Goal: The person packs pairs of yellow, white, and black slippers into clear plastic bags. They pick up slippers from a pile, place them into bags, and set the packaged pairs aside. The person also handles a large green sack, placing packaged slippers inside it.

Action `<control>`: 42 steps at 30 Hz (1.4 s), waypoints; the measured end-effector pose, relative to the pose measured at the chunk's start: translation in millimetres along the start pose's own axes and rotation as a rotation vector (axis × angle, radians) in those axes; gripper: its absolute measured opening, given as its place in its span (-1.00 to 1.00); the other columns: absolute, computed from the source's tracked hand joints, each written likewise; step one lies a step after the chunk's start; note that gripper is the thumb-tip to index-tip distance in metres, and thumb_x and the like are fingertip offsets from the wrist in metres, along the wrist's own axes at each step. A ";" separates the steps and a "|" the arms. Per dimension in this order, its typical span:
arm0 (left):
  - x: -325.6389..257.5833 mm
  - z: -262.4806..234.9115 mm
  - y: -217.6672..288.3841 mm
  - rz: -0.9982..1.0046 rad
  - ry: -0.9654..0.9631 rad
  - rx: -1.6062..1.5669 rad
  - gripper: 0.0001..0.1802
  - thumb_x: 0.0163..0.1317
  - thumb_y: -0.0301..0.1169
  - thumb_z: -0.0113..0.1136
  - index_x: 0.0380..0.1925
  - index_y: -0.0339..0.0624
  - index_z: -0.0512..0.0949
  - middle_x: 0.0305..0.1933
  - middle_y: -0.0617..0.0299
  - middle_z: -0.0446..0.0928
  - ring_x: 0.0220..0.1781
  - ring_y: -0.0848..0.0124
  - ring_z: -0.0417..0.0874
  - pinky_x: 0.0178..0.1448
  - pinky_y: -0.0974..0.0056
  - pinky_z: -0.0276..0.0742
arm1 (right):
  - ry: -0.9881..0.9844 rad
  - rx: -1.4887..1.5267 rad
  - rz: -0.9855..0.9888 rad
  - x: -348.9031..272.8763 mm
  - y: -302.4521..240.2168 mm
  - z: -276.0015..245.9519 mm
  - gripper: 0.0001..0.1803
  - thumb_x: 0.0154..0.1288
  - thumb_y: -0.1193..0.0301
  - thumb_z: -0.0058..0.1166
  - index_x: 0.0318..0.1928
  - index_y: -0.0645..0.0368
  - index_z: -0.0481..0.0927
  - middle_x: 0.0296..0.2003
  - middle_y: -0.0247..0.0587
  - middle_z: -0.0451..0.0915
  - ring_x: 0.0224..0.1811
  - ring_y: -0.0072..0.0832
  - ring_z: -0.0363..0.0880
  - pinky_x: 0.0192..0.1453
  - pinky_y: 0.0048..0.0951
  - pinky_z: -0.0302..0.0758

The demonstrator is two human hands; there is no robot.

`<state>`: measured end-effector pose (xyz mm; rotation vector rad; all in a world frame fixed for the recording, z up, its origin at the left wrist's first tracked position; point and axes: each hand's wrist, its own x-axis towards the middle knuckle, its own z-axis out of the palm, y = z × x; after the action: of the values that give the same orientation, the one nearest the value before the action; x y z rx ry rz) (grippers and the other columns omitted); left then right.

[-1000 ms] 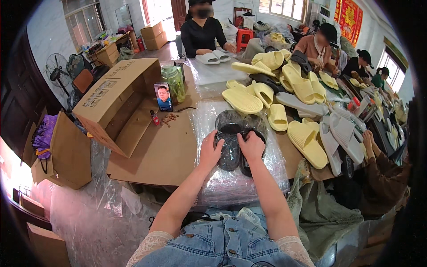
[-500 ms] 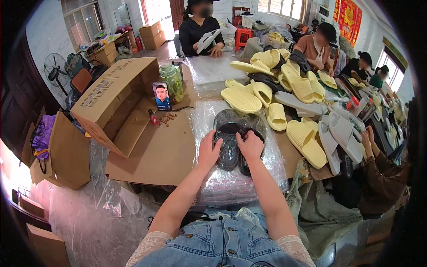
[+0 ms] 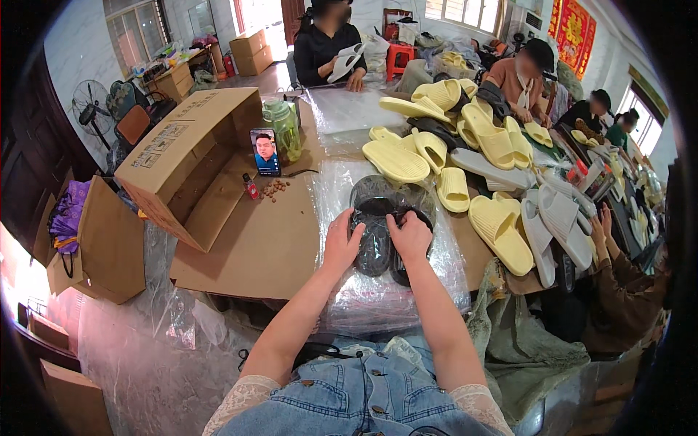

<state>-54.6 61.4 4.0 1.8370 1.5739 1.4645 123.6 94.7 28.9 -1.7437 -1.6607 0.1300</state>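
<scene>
Both hands press on a pair of dark slippers inside a clear plastic bag on the desk: left hand on the left slipper, right hand on the right. Yellow slippers lie piled just beyond; an open cardboard box stands to the left.

dark slippers: near ends covered by both hands, bag film blurring them
fingers: tips curled out of sight
bench: surface hidden under cardboard and plastic
small brown bits: too small to tell
</scene>
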 end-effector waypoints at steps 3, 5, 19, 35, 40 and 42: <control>0.0 -0.4 1.0 -0.005 -0.004 0.003 -0.44 0.34 -0.18 0.14 0.21 -0.33 0.39 0.21 -0.16 0.47 0.25 -0.06 0.45 0.36 0.03 0.29 | 0.000 -0.016 0.001 -0.3 -0.7 -1.1 -0.53 0.15 -0.03 0.22 -0.42 0.17 0.57 -0.50 -0.07 0.65 -0.40 -0.05 0.66 -0.24 -0.08 0.55; 0.1 0.2 0.6 -0.015 -0.008 0.013 -0.44 0.34 -0.18 0.13 0.21 -0.34 0.39 0.21 -0.16 0.48 0.25 -0.06 0.44 0.36 0.03 0.29 | 0.005 -0.016 -0.004 0.3 1.7 1.7 -0.53 0.15 -0.04 0.22 -0.43 0.17 0.57 -0.50 -0.08 0.65 -0.40 -0.05 0.66 -0.25 -0.08 0.55; 0.0 -14.7 25.4 0.148 0.160 -0.008 -0.69 0.36 -0.36 0.12 0.03 -0.27 0.55 0.09 -0.01 0.56 0.15 0.12 0.52 0.28 0.13 0.36 | -0.033 -0.008 0.017 2.4 -0.4 -1.0 -0.52 0.18 -0.03 0.21 -0.38 0.19 0.58 -0.46 -0.05 0.67 -0.36 -0.09 0.69 -0.21 -0.10 0.57; -87.2 -122.3 270.8 -1.421 -1.621 -1.638 -0.40 0.53 0.02 -0.23 0.21 -0.28 0.41 0.17 0.03 0.53 0.25 0.20 0.52 0.31 0.12 0.39 | 0.029 0.038 0.014 1.6 9.1 7.5 -0.54 0.14 -0.02 0.24 -0.43 0.17 0.55 -0.57 -0.13 0.61 -0.46 -0.11 0.64 -0.32 -0.13 0.54; -108.7 -115.3 253.5 -1.311 -1.629 -1.753 -0.30 0.54 0.08 -0.42 0.27 -0.30 0.35 0.25 -0.05 0.45 0.33 0.13 0.45 0.39 0.07 0.36 | -0.005 0.061 -0.010 1.9 5.5 3.4 -0.52 0.19 -0.01 0.19 -0.42 0.21 0.51 -0.54 -0.04 0.62 -0.44 -0.09 0.66 -0.31 -0.10 0.57; -109.3 -115.8 252.2 -1.339 -1.609 -1.758 -0.32 0.54 0.07 -0.40 0.25 -0.29 0.37 0.23 -0.04 0.47 0.29 0.14 0.48 0.36 0.08 0.39 | -0.001 0.069 -0.012 1.7 5.2 5.8 -0.53 0.19 0.00 0.19 -0.42 0.21 0.52 -0.54 -0.04 0.62 -0.44 -0.08 0.66 -0.31 -0.10 0.57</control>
<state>1.1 -162.5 192.9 0.1256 0.0140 0.0105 125.2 99.1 22.4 -1.6826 -1.6478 0.1808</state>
